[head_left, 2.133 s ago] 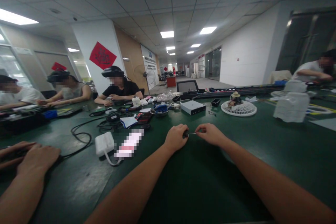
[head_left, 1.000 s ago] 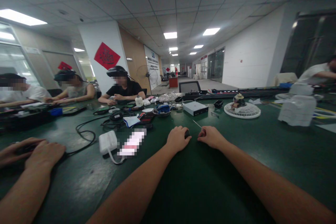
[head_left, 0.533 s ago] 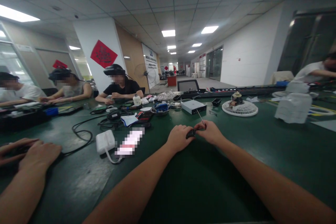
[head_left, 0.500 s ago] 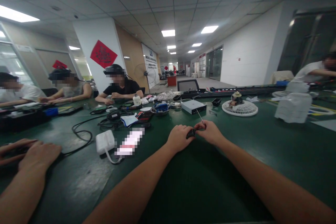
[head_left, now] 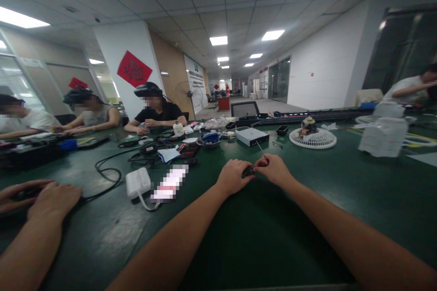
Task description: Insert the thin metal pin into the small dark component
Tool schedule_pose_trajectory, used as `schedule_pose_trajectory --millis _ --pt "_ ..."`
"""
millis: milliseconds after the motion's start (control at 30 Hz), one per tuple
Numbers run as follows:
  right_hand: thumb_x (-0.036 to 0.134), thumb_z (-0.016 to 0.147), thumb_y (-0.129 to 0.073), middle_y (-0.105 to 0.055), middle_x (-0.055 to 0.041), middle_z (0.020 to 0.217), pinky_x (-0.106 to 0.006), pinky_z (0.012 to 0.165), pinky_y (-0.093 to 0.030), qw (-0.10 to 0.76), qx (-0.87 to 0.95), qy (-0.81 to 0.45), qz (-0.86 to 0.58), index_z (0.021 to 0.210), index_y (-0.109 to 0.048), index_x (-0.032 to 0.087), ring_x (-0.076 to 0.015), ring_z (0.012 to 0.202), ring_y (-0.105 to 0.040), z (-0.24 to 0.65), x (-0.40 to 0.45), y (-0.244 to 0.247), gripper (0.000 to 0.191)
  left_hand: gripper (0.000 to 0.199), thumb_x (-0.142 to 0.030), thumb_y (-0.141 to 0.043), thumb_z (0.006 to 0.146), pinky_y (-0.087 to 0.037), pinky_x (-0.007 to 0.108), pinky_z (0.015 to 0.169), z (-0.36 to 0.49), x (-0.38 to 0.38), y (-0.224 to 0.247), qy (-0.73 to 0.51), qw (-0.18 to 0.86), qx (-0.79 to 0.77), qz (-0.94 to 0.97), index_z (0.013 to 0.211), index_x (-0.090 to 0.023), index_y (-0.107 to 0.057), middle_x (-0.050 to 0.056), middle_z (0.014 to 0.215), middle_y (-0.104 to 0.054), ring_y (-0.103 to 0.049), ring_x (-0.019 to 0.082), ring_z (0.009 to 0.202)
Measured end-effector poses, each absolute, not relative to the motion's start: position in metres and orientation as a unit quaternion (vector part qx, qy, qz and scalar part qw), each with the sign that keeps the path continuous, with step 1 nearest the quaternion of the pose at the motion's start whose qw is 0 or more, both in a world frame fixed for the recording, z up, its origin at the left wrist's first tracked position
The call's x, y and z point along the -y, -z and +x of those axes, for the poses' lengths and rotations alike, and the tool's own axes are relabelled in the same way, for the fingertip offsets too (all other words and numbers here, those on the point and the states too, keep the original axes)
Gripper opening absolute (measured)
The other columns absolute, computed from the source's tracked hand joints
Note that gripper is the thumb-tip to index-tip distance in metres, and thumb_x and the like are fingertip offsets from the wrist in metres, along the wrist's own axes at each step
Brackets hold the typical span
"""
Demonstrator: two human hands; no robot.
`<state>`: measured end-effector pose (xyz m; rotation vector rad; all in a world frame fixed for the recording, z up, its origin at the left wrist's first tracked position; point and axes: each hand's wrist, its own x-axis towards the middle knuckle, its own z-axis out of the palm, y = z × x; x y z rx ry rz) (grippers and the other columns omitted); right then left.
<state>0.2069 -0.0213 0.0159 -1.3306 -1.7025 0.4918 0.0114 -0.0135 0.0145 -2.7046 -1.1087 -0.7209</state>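
Above the green tabletop, my left hand is closed around a small black part, whose kind I cannot make out. My right hand meets it from the right, with thumb and fingertips at the end of that part. A slim metal shaft, which looks like a screwdriver's, sticks out of the right hand, slanting up and away; its handle is hidden. Just beyond the hands lies a grey metal box.
A white fan grille with a motor lies to the right, with a white wrapped block farther right. Left are a white charger, a phone and black cables. A co-worker's hands rest at far left.
My hands stay together at the black part, with slight finger movement and a small shift. At far right, a person has raised an arm towards the head.
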Motion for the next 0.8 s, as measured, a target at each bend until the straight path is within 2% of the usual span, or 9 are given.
schedule_pose_trajectory --millis 200,467,667,800 --pt "0.020 0.064 -0.071 -0.074 -0.0003 0.071 -0.024 0.061 -0.044 0.427 0.696 -0.221 -0.533 0.059 -0.036 0.023 -0.0190 0.076 -0.070 0.211 0.024 -0.021 0.036 0.034 -0.046 -0.065 0.088 -0.040 0.036 0.089 0.010 0.015 -0.016 0.222 0.059 0.362 -0.904 0.114 -0.025 -0.064 0.005 0.108 -0.068 -0.059 0.023 0.100" --pt "0.036 0.058 -0.081 -0.060 0.0034 0.058 -0.023 0.048 -0.032 0.327 0.712 -0.175 -0.596 0.059 -0.048 0.020 -0.0123 0.056 -0.053 0.216 0.021 -0.017 0.036 0.036 -0.043 -0.064 0.090 -0.039 0.035 0.089 0.008 0.016 -0.018 0.186 0.082 0.303 -0.931 0.122 -0.027 -0.063 0.006 0.108 -0.066 -0.058 0.022 0.101" --pt "0.035 0.058 -0.084 -0.060 0.0057 0.055 -0.019 0.040 -0.030 0.358 0.646 -0.352 -0.576 0.065 -0.038 0.022 -0.0075 0.044 -0.048 0.210 0.022 -0.012 0.049 0.035 -0.037 -0.065 0.090 -0.040 0.034 0.087 0.005 0.010 -0.016 0.204 0.099 0.262 -0.938 0.123 -0.025 -0.061 0.005 0.108 -0.067 -0.059 0.021 0.101" --pt "0.034 0.059 -0.085 -0.067 0.0021 0.062 -0.018 0.038 -0.032 0.392 0.630 -0.387 -0.547 0.065 -0.032 0.023 -0.0083 0.046 -0.053 0.208 0.023 -0.010 0.054 0.036 -0.039 -0.064 0.091 -0.040 0.034 0.087 0.003 0.008 -0.014 0.217 0.098 0.261 -0.936 0.124 -0.024 -0.061 0.006 0.109 -0.067 -0.059 0.021 0.102"
